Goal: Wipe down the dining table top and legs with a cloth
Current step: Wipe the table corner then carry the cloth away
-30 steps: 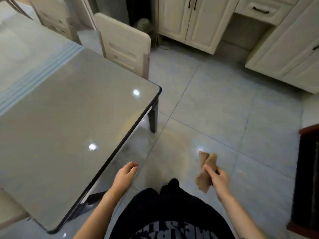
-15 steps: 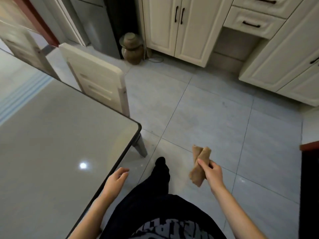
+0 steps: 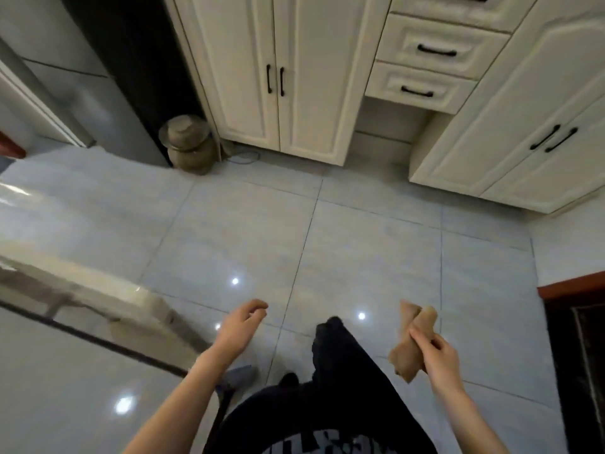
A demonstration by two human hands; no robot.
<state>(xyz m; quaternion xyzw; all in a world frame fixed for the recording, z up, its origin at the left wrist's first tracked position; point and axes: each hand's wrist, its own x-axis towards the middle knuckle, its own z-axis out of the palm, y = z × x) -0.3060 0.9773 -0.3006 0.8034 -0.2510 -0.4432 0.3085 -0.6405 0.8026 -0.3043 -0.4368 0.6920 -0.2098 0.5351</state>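
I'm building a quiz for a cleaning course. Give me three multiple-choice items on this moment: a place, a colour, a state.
1. Where does the jar stand? A on the table; B on the floor beside the cabinet; C in a drawer.
2. What colour is the cloth? A tan; B blue; C white.
3. How is the left hand? A gripping the cloth; B pressing the table; C open, empty.
B: the jar sits on the floor by the cabinet. A: the cloth in the right hand is tan. C: it holds nothing.
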